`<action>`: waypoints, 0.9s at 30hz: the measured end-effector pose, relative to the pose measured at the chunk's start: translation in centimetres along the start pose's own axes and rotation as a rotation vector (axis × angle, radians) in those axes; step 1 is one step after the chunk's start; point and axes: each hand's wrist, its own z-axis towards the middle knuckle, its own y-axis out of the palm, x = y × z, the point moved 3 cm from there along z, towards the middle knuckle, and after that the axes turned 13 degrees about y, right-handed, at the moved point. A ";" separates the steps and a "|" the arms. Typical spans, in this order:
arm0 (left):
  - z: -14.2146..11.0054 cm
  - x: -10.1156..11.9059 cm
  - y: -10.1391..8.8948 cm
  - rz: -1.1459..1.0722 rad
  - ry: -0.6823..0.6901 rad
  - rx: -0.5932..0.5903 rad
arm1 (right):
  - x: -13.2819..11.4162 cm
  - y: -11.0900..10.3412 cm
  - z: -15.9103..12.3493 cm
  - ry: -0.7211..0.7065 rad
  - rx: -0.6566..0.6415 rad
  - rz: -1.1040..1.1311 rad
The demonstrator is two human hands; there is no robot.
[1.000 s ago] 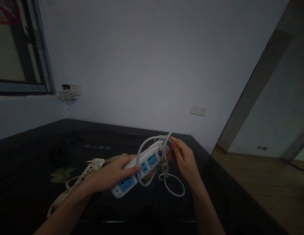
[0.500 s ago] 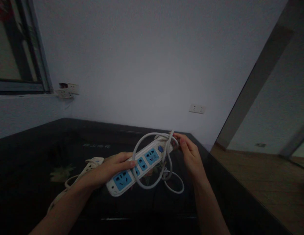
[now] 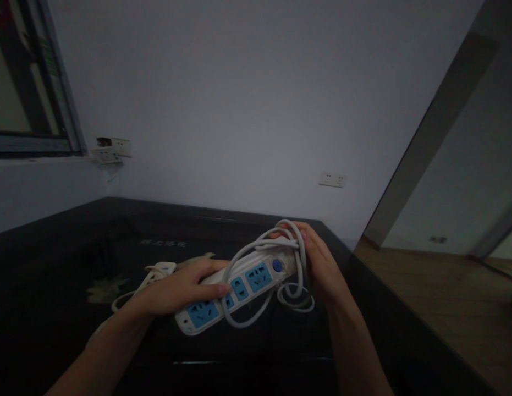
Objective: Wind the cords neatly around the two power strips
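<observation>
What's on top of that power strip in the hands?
Loops of white cord cross the power strip, and the left hand has its thumb on it. The parts underneath are covered, so I can't see them.

You face a pale wall (image 3: 223,110) bearing a socket (image 3: 331,179); a window (image 3: 16,82) is on your left, wooden floor (image 3: 445,308) right.

I find the white, blue-socketed power strip (image 3: 239,289) slanted between my left hand (image 3: 182,286) and right hand (image 3: 321,264), sockets facing me; its pale cord (image 3: 301,256) loops loosely across it, bunched at my right hand.
</observation>
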 end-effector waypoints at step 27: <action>0.1 0.5 0.2 0.308 0.156 0.119 | -2.1 -0.8 -1.7 -0.307 0.065 0.131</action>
